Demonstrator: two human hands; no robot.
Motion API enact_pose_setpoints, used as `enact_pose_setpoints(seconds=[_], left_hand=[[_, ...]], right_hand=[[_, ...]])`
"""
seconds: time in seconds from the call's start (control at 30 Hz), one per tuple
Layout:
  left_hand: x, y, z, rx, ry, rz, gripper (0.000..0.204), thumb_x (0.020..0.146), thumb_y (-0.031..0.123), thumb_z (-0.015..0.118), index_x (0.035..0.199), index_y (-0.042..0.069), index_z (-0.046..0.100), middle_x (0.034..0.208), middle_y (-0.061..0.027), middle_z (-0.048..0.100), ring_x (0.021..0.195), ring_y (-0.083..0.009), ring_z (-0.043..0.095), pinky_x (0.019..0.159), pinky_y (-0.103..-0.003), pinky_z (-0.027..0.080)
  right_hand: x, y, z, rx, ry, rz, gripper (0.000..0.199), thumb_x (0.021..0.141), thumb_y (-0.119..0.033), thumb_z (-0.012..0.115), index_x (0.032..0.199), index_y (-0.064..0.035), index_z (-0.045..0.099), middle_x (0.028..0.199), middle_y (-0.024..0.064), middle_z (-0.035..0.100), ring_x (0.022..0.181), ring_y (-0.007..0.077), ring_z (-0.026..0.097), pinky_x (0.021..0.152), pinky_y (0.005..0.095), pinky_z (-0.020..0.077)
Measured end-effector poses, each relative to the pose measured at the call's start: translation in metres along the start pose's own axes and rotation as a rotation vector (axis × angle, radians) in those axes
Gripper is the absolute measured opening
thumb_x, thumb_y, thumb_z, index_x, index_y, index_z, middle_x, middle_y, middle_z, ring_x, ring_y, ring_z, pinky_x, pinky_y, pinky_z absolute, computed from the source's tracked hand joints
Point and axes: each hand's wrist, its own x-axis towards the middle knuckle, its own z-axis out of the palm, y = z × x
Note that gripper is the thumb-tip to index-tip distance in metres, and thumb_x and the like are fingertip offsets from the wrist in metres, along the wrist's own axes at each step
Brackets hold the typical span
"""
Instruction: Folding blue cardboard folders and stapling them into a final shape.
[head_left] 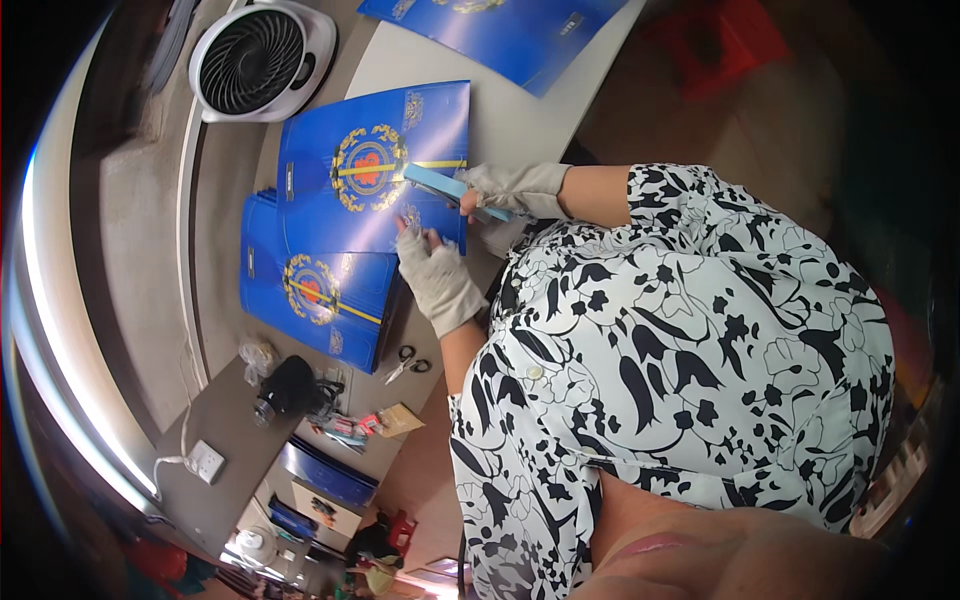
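My right hand [505,190], in a whitish fingerless glove, is closed around a long light-blue tool [440,184] shaped like a stapler. The tool's far end lies over a blue printed card panel [310,215] with a gold wreath and red emblem, beside its yellow stripe. My left hand [436,280], gloved the same way with bare fingertips, rests at the panel's lower edge. Its fingers are stretched out and touch the panel's surface. Under part of this panel lies a stack of matching blue panels [265,285]. The tool's gripped end is partly hidden by my right hand.
Another blue panel [500,40] lies farther up the pale table [575,125]. A white fan [320,55] with a black grille stands near the wall. Scissors [405,368], a black device [285,392] and a white socket block [207,462] lie beyond the stack.
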Motion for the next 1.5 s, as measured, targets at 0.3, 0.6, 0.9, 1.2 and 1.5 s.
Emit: enact_pose_setpoints(seconds=[0.3, 0.6, 0.9, 1.2, 1.5], left_hand=[[-0.035, -0.025, -0.027, -1.359, -0.436, -0.98, 0.044, 0.087, 0.035, 0.054, 0.112, 0.0, 0.055, 0.082, -0.0084, 0.062, 0.065, -0.0163, 0.055, 0.067, -0.025, 0.043], [-0.023, -0.029, -0.02, -1.152, -0.134, -0.919, 0.032, 0.078, 0.033, 0.065, 0.097, 0.008, 0.057, 0.08, -0.0064, 0.059, 0.07, -0.0167, 0.055, 0.061, -0.027, 0.044], [-0.038, -0.034, -0.021, -1.005, -0.162, -0.943, 0.035, 0.078, 0.039, 0.065, 0.094, 0.01, 0.054, 0.075, -0.0061, 0.057, 0.062, -0.0168, 0.054, 0.051, -0.027, 0.043], [-0.027, -0.045, -0.003, -1.251, -0.144, -0.993, 0.036, 0.079, 0.016, 0.065, 0.11, 0.006, 0.049, 0.091, -0.0052, 0.056, 0.073, -0.0193, 0.054, 0.063, -0.032, 0.049], [-0.011, -0.015, 0.007, -1.368, -0.092, -0.899, 0.021, 0.083, 0.015, 0.061, 0.1, 0.005, 0.053, 0.08, -0.0056, 0.06, 0.065, -0.0208, 0.057, 0.062, -0.033, 0.05]], right_hand=[[0.009, 0.021, -0.013, 0.261, -0.053, -0.06, 0.044, 0.064, -0.011, 0.067, 0.105, 0.001, 0.055, 0.084, 0.009, 0.06, 0.065, 0.0189, 0.06, 0.059, 0.0321, 0.0485], [0.028, 0.009, -0.076, 0.576, -0.007, -0.492, 0.048, 0.073, -0.025, 0.068, 0.112, -0.0024, 0.053, 0.096, 0.0115, 0.059, 0.085, 0.022, 0.06, 0.071, 0.0328, 0.0486], [0.008, -0.036, -0.078, 0.771, 0.169, -0.305, 0.06, 0.074, -0.014, 0.057, 0.125, 0.0061, 0.032, 0.099, 0.0172, 0.055, 0.069, 0.029, 0.062, 0.057, 0.0381, 0.0548], [-0.019, -0.034, -0.06, -0.157, 0.349, -0.177, 0.029, 0.079, -0.016, 0.054, 0.104, -0.0025, 0.052, 0.083, 0.0114, 0.058, 0.068, 0.0154, 0.059, 0.047, 0.0295, 0.0469], [-0.067, -0.004, -0.021, -0.045, 0.372, 0.482, 0.031, 0.085, -0.031, 0.047, 0.088, -0.0021, 0.056, 0.06, 0.0125, 0.056, 0.04, 0.0156, 0.044, 0.037, 0.0292, 0.0337]])
